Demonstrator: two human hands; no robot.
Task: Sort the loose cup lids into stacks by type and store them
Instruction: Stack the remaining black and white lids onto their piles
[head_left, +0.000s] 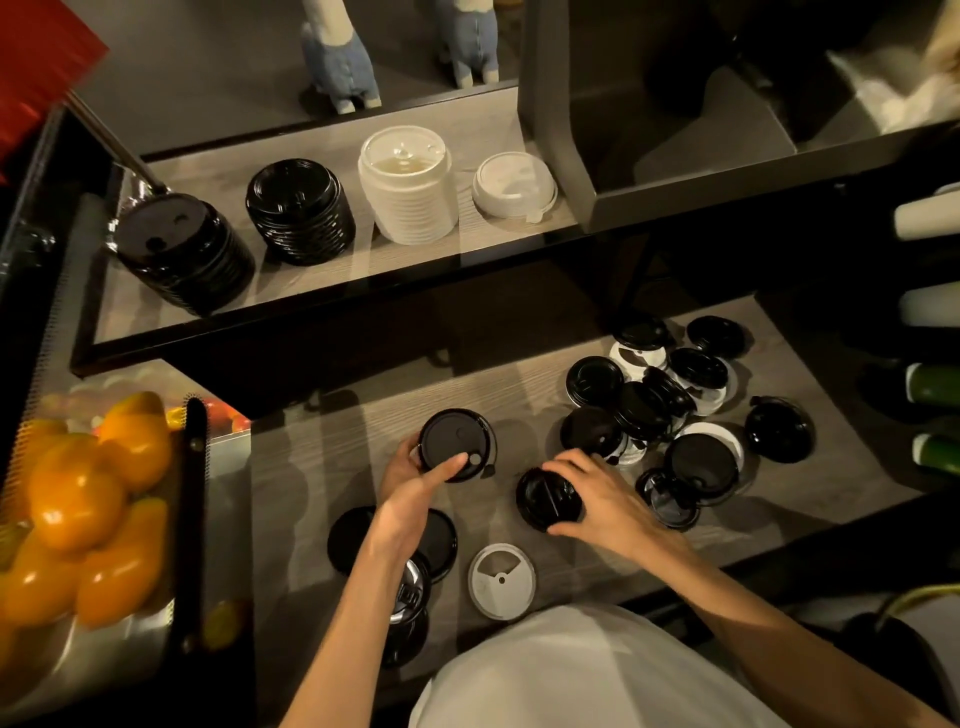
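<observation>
Head view: left hand (415, 480) grips a black lid stack (457, 444) just above the worktop (332, 467). Right hand (597, 493) grasps a black lid (545, 499) beside the loose lid pile (670, 400). Four sorted stacks (405, 187) stand on the shelf (311, 280) behind.

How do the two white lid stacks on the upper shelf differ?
The tall white lid stack holds many lids and rises well above the short white lid stack, which holds only a few. The tall stack's top lid looks clear and glossy; the short stack's top looks matte, with a tab at its rim. The tall stack sits beside a black lid stack; the short one is at the row's right end. Both stand upright on the shelf.
</observation>
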